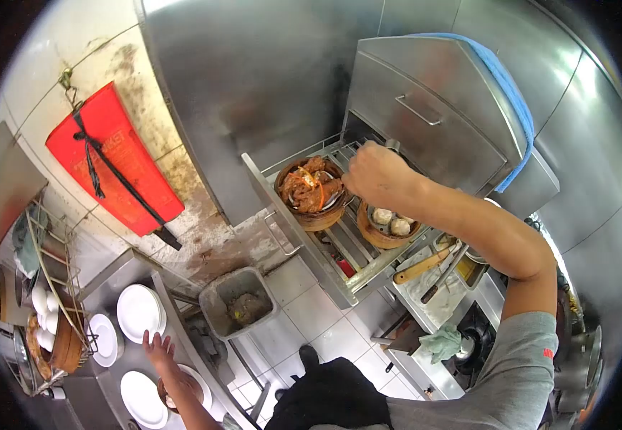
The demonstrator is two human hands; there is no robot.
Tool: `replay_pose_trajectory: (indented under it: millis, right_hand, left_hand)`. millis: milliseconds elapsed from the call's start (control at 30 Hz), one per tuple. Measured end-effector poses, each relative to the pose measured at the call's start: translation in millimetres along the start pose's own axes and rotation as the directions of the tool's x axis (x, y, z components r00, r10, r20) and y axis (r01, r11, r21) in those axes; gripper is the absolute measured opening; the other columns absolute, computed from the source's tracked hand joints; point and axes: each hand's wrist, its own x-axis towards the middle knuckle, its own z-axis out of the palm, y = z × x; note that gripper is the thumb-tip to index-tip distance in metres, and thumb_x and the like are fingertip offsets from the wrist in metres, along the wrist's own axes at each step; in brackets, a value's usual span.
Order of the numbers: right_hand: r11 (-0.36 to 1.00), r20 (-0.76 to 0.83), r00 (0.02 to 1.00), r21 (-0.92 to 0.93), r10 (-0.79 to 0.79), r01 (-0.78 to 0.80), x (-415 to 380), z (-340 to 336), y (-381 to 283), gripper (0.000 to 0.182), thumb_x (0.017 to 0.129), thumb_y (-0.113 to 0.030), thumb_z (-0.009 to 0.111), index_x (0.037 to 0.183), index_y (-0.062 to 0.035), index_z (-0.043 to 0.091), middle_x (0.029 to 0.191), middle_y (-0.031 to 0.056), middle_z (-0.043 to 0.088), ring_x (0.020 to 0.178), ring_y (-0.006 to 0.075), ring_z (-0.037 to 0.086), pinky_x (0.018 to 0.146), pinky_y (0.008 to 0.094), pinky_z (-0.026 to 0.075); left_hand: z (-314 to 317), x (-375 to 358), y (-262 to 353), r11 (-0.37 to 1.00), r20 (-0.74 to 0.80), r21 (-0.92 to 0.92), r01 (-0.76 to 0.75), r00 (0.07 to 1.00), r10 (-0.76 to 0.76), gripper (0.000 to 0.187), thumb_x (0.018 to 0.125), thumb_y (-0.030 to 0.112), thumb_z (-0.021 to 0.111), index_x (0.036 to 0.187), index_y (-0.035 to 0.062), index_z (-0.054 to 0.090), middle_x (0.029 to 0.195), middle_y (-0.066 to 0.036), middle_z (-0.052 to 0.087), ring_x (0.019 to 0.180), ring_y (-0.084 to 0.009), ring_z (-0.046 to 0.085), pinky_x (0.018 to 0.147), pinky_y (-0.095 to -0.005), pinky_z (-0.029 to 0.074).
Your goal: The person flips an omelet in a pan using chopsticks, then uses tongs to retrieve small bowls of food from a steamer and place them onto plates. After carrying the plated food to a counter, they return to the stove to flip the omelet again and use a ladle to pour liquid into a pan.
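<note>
My right hand (381, 175) is closed over an open steel steamer drawer (307, 259). Its fingertips point down and are hidden, so what they grip, if anything, does not show. Just left of it stands a bamboo steamer basket (318, 220) of reddish-brown sauced food (304, 188) with orange strips. A second steamer basket (384, 240), partly under my wrist, holds pale round dumplings (399, 226). Low on the left, my left hand (159, 350) is open with fingers spread. It hovers near stacked white plates (140, 312) on a steel counter, apparently holding nothing.
A grey bin (238, 328) stands on the tiled floor below the drawer. A red fire blanket pouch (115, 159) hangs on the wall. Right of the drawer are a wooden-handled tool (425, 264), a green cloth (440, 342) and a burner (470, 342). A wire rack (53, 251) is far left.
</note>
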Motion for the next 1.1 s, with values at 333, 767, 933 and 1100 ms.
replay_pose_trajectory:
  millis: [333,767,933,1100]
  right_hand:
    - [0.998,0.155,0.986,-0.002,-0.060,0.061,-2,13,5,0.015,0.080,-0.018,0.055,0.085,-0.0152,0.068,0.066,0.0016,0.062,0.063,0.0191,0.061,0.058,0.0309,0.040]
    - [0.887,0.358,0.930,0.453,-0.090,-0.089,-18,-29,13,0.022,0.064,-0.016,0.064,0.086,-0.0114,0.068,0.069,0.0094,0.064,0.071,0.0278,0.065,0.063,0.0378,0.050]
    - [0.934,0.212,0.977,0.353,-0.025,-0.053,-29,-29,26,0.011,0.068,-0.018,0.063,0.075,-0.0114,0.068,0.068,0.0072,0.064,0.069,0.0258,0.064,0.061,0.0358,0.048]
    - [0.985,0.173,0.980,0.156,-0.101,0.074,-13,-8,7,0.010,0.073,-0.017,0.060,0.070,-0.0152,0.068,0.067,0.0017,0.064,0.067,0.0194,0.063,0.060,0.0323,0.044]
  left_hand:
    - [-7,39,-6,0.998,-0.133,0.029,0.062,0.989,-0.058,0.058,0.087,0.023,0.058,0.137,0.0212,0.028,0.124,-0.008,0.049,0.098,-0.0276,0.054,0.083,-0.0394,0.042]
    - [-4,83,-13,0.986,-0.280,-0.033,0.164,0.945,-0.167,0.074,0.083,0.027,0.063,0.142,0.0187,0.019,0.129,-0.013,0.042,0.103,-0.0348,0.049,0.082,-0.0448,0.042]
    - [-9,104,-10,0.980,-0.359,0.042,0.192,0.919,-0.164,0.077,0.081,0.031,0.064,0.142,0.0183,0.020,0.127,-0.014,0.043,0.099,-0.0356,0.049,0.077,-0.0442,0.043]
    - [-7,122,-11,0.923,-0.617,0.208,0.322,0.776,-0.132,0.064,0.077,0.035,0.067,0.128,0.0043,0.043,0.113,-0.015,0.054,0.097,-0.0317,0.056,0.073,-0.0441,0.052]
